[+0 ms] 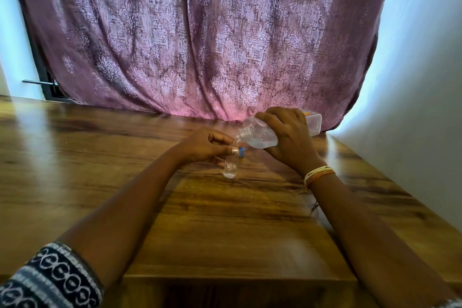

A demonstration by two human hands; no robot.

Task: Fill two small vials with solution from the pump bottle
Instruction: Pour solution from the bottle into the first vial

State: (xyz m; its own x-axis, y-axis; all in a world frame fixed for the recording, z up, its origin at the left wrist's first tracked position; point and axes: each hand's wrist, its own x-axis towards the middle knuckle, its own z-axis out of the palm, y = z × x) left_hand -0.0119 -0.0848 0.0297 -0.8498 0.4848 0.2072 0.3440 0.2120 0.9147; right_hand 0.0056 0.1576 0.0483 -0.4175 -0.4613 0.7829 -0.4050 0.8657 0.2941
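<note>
Forearms reach out from the near edge of the wooden table [225, 232], meeting over its middle. The left hand [205, 146] is closed around the top of a small clear vial [230, 166], which stands upright with its base apparently on the wood, probably so the narrow mouth stays put under the pour. A blue cap [242, 152] lies just behind it, apparently set aside to leave the vial open. The right hand [287, 134] wraps the clear bottle [260, 134] and tips it almost flat, threaded neck bare and aimed down at the vial's mouth; no pump head is in sight, which suggests pouring straight from the neck. Some clear liquid seems to sit in the vial already. I see no second vial. Behind hangs a mauve curtain [200, 37].
</note>
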